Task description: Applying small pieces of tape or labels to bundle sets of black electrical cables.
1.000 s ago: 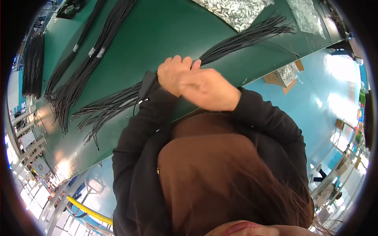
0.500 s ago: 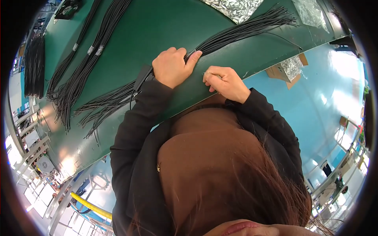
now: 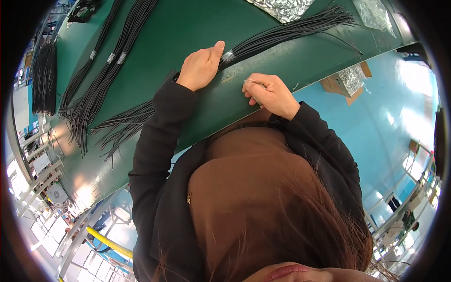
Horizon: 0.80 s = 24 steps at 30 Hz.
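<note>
A long bundle of thin black cables (image 3: 282, 35) lies slantwise across the green table, with a clear tape band (image 3: 228, 56) round its middle. My left hand (image 3: 201, 68) is closed over the bundle just left of that band, its thumb along the top edge. Its fingertips are hidden. Closer to the table's near edge, my right hand (image 3: 271, 95) is apart from the bundle, fingers curled in. A small shiny scrap of clear tape (image 3: 249, 81) shows at its thumb and forefinger.
Several taped black cable bundles (image 3: 101, 77) lie to the left on the green table (image 3: 188, 23). Small silvery metal parts (image 3: 284, 8) and a clear plastic bag (image 3: 374, 16) are at the far right. Below the table edge, an open carton (image 3: 339, 84) stands on the blue floor (image 3: 376, 127).
My left hand has shifted left along the bundle and its thumb has lifted off the tape band, which now shows. The right hand has barely moved.
</note>
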Available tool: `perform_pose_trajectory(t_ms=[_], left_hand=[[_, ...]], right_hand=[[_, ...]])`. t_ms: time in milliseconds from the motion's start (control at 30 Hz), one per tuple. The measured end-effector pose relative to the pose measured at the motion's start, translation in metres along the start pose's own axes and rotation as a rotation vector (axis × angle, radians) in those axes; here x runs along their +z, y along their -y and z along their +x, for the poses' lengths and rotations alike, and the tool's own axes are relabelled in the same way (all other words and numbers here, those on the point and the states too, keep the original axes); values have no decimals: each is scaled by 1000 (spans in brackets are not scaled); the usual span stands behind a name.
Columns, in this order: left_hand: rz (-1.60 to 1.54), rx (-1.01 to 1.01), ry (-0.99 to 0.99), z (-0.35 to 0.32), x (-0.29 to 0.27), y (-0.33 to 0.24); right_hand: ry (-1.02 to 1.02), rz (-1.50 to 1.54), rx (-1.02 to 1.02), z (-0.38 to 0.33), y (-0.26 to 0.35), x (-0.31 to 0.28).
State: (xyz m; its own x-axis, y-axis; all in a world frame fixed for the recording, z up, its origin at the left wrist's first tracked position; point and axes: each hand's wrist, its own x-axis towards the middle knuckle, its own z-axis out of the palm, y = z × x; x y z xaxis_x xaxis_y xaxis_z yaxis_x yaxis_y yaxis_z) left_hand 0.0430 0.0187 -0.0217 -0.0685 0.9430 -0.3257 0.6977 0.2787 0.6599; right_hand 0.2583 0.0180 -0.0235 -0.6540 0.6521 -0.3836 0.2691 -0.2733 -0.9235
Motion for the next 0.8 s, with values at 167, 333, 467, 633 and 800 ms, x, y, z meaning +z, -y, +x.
perform_pose_trajectory(t_ms=[167,333,467,633,800], left_hand=[[161,321,-387,-13,9,2],[-54,385,-285,-62,8,-8],[-643,9,15,-84,11,-6],[-879,-180,152,-93,4,-8],[-870,-240,226,-97,3,-2]], right_hand=[[-38,69,63,2,8,7],[5,-44,-149,7,6,21],[-7,-324,-344,3,7,41],[-43,-426,-412,5,0,52],[-110,-517,-449,1,7,56]])
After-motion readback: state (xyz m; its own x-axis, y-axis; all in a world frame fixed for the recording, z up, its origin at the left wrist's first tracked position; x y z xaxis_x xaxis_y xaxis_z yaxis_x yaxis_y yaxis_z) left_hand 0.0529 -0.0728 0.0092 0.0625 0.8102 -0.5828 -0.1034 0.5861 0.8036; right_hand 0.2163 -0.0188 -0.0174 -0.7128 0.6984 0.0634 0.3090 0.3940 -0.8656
